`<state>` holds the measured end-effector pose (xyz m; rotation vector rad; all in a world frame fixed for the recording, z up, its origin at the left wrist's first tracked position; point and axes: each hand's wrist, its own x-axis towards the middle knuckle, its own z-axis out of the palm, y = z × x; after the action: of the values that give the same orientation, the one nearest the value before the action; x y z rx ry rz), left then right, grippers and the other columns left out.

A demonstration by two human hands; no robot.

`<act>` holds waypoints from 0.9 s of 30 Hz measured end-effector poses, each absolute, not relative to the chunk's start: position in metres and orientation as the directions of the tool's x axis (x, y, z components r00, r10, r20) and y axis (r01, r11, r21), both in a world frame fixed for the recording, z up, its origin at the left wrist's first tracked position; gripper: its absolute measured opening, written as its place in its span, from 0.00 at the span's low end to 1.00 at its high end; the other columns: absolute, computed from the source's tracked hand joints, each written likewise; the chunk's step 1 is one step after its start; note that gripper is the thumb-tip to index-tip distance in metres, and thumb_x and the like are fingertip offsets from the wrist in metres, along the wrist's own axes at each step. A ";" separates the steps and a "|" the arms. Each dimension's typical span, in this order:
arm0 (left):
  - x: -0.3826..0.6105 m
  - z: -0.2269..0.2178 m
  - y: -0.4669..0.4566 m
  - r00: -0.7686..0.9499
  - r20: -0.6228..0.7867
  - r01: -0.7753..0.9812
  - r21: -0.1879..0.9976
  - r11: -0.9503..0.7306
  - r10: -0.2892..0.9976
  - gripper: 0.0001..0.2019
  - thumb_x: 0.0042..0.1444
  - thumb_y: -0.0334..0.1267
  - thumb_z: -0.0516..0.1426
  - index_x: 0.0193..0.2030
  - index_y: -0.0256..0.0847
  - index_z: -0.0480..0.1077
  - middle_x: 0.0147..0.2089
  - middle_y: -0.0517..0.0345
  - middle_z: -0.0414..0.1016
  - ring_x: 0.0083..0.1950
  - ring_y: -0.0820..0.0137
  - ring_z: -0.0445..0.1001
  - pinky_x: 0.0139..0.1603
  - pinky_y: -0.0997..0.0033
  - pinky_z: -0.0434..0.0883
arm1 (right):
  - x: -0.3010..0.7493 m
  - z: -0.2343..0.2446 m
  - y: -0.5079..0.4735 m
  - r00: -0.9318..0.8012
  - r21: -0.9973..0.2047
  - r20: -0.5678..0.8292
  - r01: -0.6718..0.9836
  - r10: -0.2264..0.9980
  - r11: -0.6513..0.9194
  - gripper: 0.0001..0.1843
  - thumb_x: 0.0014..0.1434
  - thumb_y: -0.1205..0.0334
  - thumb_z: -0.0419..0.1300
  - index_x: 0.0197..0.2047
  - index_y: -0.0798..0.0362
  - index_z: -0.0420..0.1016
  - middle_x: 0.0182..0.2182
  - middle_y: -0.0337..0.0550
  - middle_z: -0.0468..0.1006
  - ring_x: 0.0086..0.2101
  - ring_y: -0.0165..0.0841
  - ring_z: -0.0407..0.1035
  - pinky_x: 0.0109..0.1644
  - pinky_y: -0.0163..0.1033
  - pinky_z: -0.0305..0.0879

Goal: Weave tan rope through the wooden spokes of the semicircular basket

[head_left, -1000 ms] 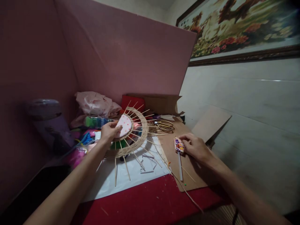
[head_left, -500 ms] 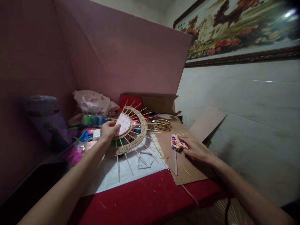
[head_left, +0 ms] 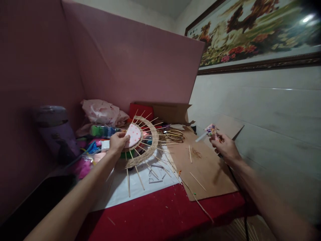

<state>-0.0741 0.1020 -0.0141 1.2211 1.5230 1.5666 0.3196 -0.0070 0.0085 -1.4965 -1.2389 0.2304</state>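
My left hand (head_left: 117,144) pinches the inner edge of a half-round woven piece (head_left: 150,150). Thin wooden sticks radiate from it through a twine band, and a pink-dotted white half-disc (head_left: 133,135) covers its middle, under my thumb. On the right, my right hand (head_left: 224,145) is wrapped round a flower-patterned glue gun (head_left: 211,130), raised above the cardboard. A pale glue stick (head_left: 201,136) juts from the gun's left side. A black cord (head_left: 235,179) trails below my right wrist. The gun is slightly blurred, and its nozzle is hard to make out.
Cardboard (head_left: 208,180) with loose sticks and a brown smear lies at right on the red-covered table (head_left: 140,214). Scissors (head_left: 174,135) rest behind. White paper (head_left: 115,194) carries grey strips. Colourful clay packets (head_left: 105,131) and a purple canister (head_left: 56,134) stand left.
My right hand has lifted the glue gun off the cardboard, up and to the right, uncovering a stick and a brown smear. My left hand keeps its hold on the woven piece.
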 end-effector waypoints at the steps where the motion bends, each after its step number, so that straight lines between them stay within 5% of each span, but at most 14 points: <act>1: -0.072 -0.014 0.102 -0.381 0.188 0.162 0.977 -0.135 0.905 0.16 0.32 0.38 0.61 0.31 0.33 0.71 0.27 0.55 0.73 0.26 0.71 0.70 0.27 0.73 0.66 | 0.310 0.014 -0.010 0.434 -0.889 0.380 0.414 0.817 0.194 0.21 0.43 0.55 0.61 0.40 0.53 0.68 0.22 0.35 0.63 0.19 0.26 0.57 0.17 0.31 0.52; 5: -0.064 -0.020 0.102 -0.403 0.202 0.191 0.972 -0.133 0.893 0.15 0.36 0.38 0.60 0.32 0.32 0.70 0.29 0.53 0.73 0.28 0.70 0.71 0.28 0.72 0.67 | 0.259 0.036 -0.026 0.206 -0.979 0.196 0.091 0.959 0.180 0.16 0.40 0.57 0.66 0.26 0.53 0.62 0.18 0.31 0.57 0.17 0.21 0.51 0.16 0.27 0.43; 13: -0.061 -0.015 0.084 -0.355 0.365 0.431 0.881 -0.195 0.861 0.12 0.45 0.39 0.56 0.35 0.36 0.70 0.33 0.51 0.73 0.37 0.64 0.71 0.41 0.63 0.66 | 0.173 0.039 -0.028 -0.280 -0.983 0.000 -0.175 0.960 -0.052 0.16 0.49 0.52 0.61 0.25 0.55 0.62 0.16 0.30 0.56 0.15 0.20 0.47 0.15 0.28 0.37; 14: -0.062 -0.011 0.076 -0.336 0.415 0.494 0.842 -0.217 0.846 0.11 0.44 0.37 0.57 0.36 0.37 0.71 0.36 0.51 0.73 0.40 0.63 0.70 0.45 0.62 0.64 | 0.167 0.036 -0.025 -0.326 -0.982 -0.013 -0.174 0.945 -0.074 0.16 0.50 0.52 0.60 0.24 0.55 0.62 0.16 0.30 0.56 0.15 0.20 0.47 0.14 0.28 0.37; 16: -0.060 -0.003 0.056 -0.149 0.605 0.770 0.567 -0.292 0.782 0.10 0.47 0.35 0.54 0.37 0.37 0.70 0.40 0.49 0.72 0.43 0.61 0.67 0.47 0.60 0.62 | 0.160 0.030 -0.019 -0.380 -0.975 -0.027 -0.196 0.925 -0.109 0.15 0.51 0.52 0.59 0.26 0.55 0.64 0.16 0.31 0.57 0.14 0.20 0.46 0.13 0.28 0.38; 19: -0.053 0.004 0.022 0.069 0.623 0.854 0.366 -0.368 0.779 0.07 0.48 0.31 0.53 0.35 0.39 0.69 0.35 0.53 0.72 0.41 0.63 0.65 0.44 0.63 0.62 | 0.158 0.020 -0.013 -0.382 -0.952 -0.044 -0.263 0.923 -0.154 0.13 0.50 0.53 0.60 0.31 0.55 0.68 0.20 0.33 0.62 0.15 0.20 0.48 0.13 0.28 0.42; 27: -0.040 0.001 -0.024 0.154 0.552 0.743 0.482 -0.465 0.819 0.04 0.50 0.32 0.53 0.30 0.42 0.69 0.32 0.56 0.71 0.39 0.66 0.65 0.40 0.66 0.62 | 0.170 0.006 -0.021 -0.381 -0.929 -0.086 -0.303 0.920 -0.213 0.17 0.53 0.47 0.54 0.35 0.54 0.69 0.21 0.33 0.61 0.14 0.20 0.48 0.12 0.26 0.47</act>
<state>-0.0404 -0.0238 0.0012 2.3117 1.5704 1.2104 0.1698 -0.0210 0.0060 -0.8535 -1.1177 1.7379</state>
